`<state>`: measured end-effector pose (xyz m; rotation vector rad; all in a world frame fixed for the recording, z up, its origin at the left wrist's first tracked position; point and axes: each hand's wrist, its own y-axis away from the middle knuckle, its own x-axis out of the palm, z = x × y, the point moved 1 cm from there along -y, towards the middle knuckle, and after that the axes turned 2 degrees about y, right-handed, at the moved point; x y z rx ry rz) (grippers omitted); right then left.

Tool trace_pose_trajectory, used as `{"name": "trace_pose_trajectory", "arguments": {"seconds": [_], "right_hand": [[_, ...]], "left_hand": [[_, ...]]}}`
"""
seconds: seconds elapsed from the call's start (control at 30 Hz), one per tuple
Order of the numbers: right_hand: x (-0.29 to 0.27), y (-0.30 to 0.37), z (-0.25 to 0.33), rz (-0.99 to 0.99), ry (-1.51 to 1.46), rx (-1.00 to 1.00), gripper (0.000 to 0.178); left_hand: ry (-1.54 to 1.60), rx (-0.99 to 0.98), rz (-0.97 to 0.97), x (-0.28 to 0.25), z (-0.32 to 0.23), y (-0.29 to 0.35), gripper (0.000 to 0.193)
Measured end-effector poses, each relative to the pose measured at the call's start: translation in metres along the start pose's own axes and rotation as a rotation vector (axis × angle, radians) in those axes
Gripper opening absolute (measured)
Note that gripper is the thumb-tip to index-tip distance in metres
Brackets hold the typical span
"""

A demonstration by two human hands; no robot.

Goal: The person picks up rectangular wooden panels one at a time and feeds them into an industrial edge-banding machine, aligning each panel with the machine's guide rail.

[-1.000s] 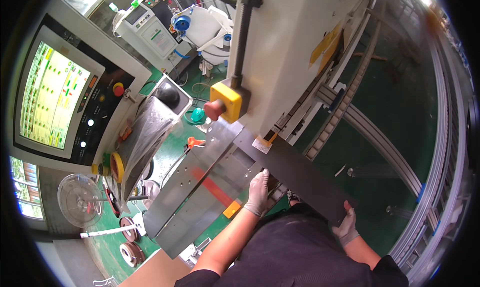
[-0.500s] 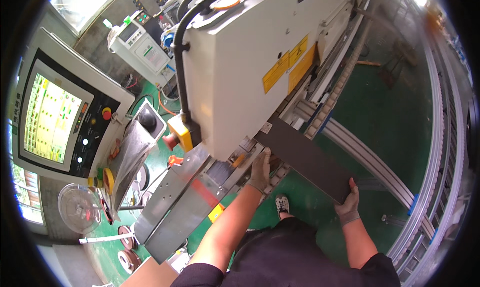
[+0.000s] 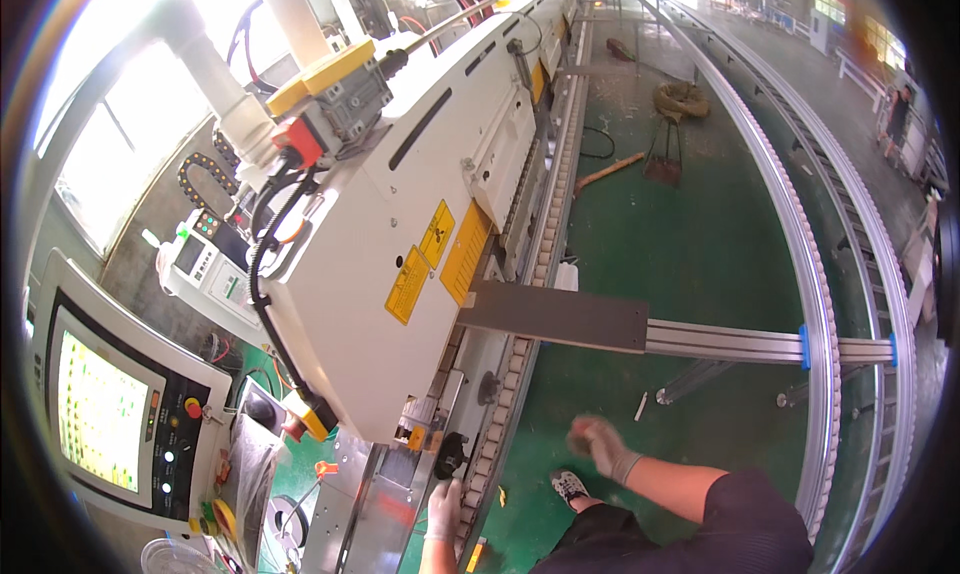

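Note:
A dark grey flat panel (image 3: 575,315) lies with its left end in the white machine's feed track and its right part reaching out over an aluminium cross rail. Neither hand touches it. My left hand (image 3: 443,511), in a pale glove, rests at the near end of the machine's infeed, just below a black knob (image 3: 452,456); its fingers look stretched out and hold nothing I can see. My right hand (image 3: 600,446), also gloved, hangs over the green floor in front of the panel. Motion smears its fingers.
The white machine body (image 3: 370,304) runs away along the left, beside a roller chain track (image 3: 530,364). A control screen (image 3: 100,411) stands at lower left. Curved aluminium rails (image 3: 790,204) bound the right. A wooden-handled tool (image 3: 610,174) and a sack (image 3: 682,101) lie on the floor.
Both hands have let go of the panel, which now sits farther along the machine. My left hand is lower on the infeed; my right hand has drawn away. The view has tilted up.

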<state>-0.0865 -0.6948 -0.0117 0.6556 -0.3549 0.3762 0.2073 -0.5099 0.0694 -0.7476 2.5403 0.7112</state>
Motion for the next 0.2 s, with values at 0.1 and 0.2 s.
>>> {"name": "trace_pose_trajectory", "arguments": {"seconds": [0.1,0.2], "right_hand": [[0.064,0.034,-0.039,0.196,0.326,0.288,0.027],[0.099,0.024,-0.157,0.591,0.463,0.474,0.036]], "left_hand": [[-0.071,0.048,-0.119,-0.03,0.068,0.056,0.038],[-0.267,-0.003,-0.353,-0.038,0.124,0.128,0.044]]}}
